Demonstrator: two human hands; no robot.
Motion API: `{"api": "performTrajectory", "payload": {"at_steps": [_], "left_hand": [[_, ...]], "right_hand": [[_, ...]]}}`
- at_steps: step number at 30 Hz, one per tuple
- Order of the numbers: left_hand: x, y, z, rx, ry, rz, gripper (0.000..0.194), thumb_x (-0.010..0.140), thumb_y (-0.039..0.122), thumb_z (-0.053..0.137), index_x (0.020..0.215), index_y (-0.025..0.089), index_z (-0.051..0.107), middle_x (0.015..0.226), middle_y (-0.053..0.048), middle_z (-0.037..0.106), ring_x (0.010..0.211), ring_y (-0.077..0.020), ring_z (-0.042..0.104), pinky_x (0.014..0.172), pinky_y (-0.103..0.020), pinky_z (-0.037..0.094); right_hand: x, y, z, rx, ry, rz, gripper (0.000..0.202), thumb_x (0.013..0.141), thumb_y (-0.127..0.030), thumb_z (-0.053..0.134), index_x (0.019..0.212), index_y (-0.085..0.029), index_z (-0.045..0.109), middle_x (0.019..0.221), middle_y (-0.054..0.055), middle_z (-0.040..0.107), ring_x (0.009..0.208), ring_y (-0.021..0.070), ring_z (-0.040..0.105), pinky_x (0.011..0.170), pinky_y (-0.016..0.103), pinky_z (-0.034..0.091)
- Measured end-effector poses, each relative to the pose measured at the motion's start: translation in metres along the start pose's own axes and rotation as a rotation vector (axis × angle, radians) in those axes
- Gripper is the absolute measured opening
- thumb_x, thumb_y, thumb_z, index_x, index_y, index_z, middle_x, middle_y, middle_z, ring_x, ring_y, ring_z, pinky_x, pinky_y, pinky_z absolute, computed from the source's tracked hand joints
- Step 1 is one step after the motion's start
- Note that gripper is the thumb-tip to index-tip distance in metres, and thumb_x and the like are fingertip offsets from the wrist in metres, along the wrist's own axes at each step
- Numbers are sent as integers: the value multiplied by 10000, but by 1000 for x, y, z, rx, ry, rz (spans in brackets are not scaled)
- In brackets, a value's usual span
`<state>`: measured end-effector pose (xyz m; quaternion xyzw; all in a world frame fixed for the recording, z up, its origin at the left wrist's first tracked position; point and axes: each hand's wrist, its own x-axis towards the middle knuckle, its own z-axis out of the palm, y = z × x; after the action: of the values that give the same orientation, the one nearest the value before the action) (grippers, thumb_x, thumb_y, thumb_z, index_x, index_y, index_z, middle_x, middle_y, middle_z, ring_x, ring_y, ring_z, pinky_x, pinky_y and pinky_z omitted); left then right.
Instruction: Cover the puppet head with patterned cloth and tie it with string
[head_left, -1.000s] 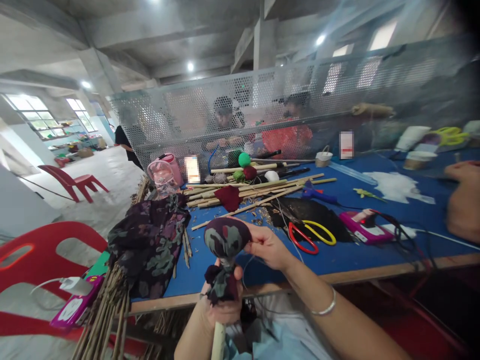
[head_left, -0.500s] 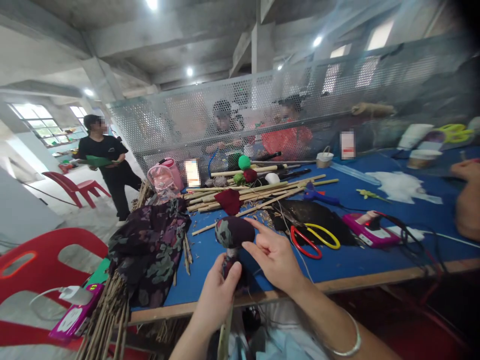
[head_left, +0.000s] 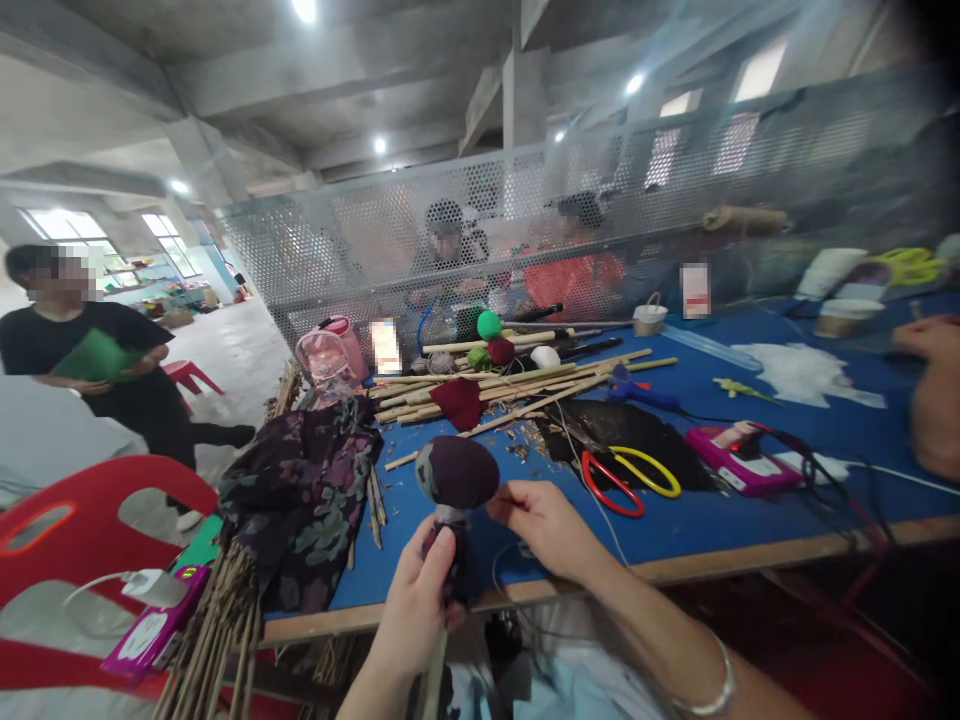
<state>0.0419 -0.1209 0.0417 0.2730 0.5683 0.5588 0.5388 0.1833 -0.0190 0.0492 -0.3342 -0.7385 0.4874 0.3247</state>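
A cloth-covered round head (head_left: 459,472) in dark patterned fabric sits on top of a stick (head_left: 433,670), above the table's front edge. My left hand (head_left: 420,585) is wrapped round the cloth-covered neck just under it. Beside the head's right side is my right hand (head_left: 536,520), with thumb and fingertips pinched together near a thin thread (head_left: 496,570); what they hold is too small to make out. Scissors (head_left: 630,482) with red and yellow handles lie on black cloth (head_left: 660,440) to the right. Dark patterned cloth (head_left: 307,500) lies at the left.
Wooden sticks (head_left: 517,390), a dark red cloth piece (head_left: 457,403) and a blue glue gun (head_left: 641,390) lie behind. A magenta power strip (head_left: 739,460) is at the right, near another person's hand (head_left: 934,340). Red chairs and a standing person (head_left: 97,350) are left.
The covered head and my left hand have moved slightly left. My right hand has come off the head and its fingers have closed. The standing person has walked left and nearer.
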Motion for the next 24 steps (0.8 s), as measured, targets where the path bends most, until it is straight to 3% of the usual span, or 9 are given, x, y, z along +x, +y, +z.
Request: {"api": "performTrajectory", "payload": {"at_steps": [3, 5, 8, 11, 13, 16, 17, 20, 24], "left_hand": [[-8, -1, -8, 30, -137, -9, 647, 683, 593, 621, 1172, 177, 540, 533, 86, 362, 371, -30, 248, 342, -158, 201], [-15, 1, -9, 114, -267, -39, 562, 700, 550, 633, 1121, 178, 601, 542, 61, 431, 398, -41, 316, 374, -157, 257], [-24, 1, -1, 311, -485, 72, 376, 731, 435, 656, 1015, 191, 686, 768, -36, 639, 695, -141, 565, 684, -229, 456], [-23, -9, 9, 322, -460, 155, 368, 715, 408, 674, 1010, 188, 695, 963, -84, 674, 972, -246, 569, 903, -338, 415], [-16, -16, 8, 201, -324, 77, 452, 684, 441, 691, 1051, 178, 668, 914, -88, 677, 882, -241, 598, 803, -332, 464], [-5, -17, -8, 38, -79, -12, 598, 678, 498, 678, 1181, 196, 562, 676, -4, 614, 530, -125, 539, 516, -222, 432], [-2, -14, -15, 7, 7, -18, 645, 685, 519, 662, 1230, 209, 509, 591, 41, 548, 428, -87, 460, 431, -192, 368], [-3, -4, -32, -43, 208, 21, 769, 673, 565, 649, 1308, 220, 386, 511, 107, 389, 326, -38, 297, 339, -160, 220], [-14, 4, -34, -116, 209, 68, 787, 652, 572, 668, 1285, 193, 394, 499, 98, 398, 349, -37, 298, 339, -147, 221]], "right_hand": [[24, 4, -12, -84, -327, -67, 260, 727, -308, 565, 523, -146, 554, 554, -36, 515, 630, 127, 469, 655, 237, 410], [46, 4, -21, -198, -607, -54, 214, 638, -262, 641, 482, -134, 567, 480, -61, 482, 557, 100, 447, 579, 206, 388], [79, -9, -24, -271, -922, 36, 155, 529, -242, 727, 499, -119, 637, 418, -71, 500, 434, 66, 410, 452, 175, 318], [89, -46, -11, -520, -1155, 29, 173, 556, -241, 736, 463, -140, 631, 389, -65, 500, 403, 60, 384, 432, 177, 277], [75, -79, -3, -728, -1043, -120, 228, 601, -210, 726, 426, -155, 590, 373, -61, 464, 405, 66, 371, 446, 194, 254], [32, -116, -7, -905, -504, -332, 215, 627, -110, 690, 448, -158, 581, 416, -20, 487, 427, 84, 376, 489, 235, 240], [17, -120, -13, -881, -417, -357, 176, 664, -140, 675, 504, -168, 609, 456, -5, 526, 440, 95, 403, 499, 243, 246], [-12, -103, -37, -713, -219, -337, 195, 822, -248, 540, 669, -212, 656, 592, 10, 618, 502, 122, 485, 535, 249, 294], [-30, -42, -45, -372, -78, -132, 268, 868, -352, 457, 730, -213, 641, 649, 2, 614, 590, 138, 528, 565, 233, 359]]}}
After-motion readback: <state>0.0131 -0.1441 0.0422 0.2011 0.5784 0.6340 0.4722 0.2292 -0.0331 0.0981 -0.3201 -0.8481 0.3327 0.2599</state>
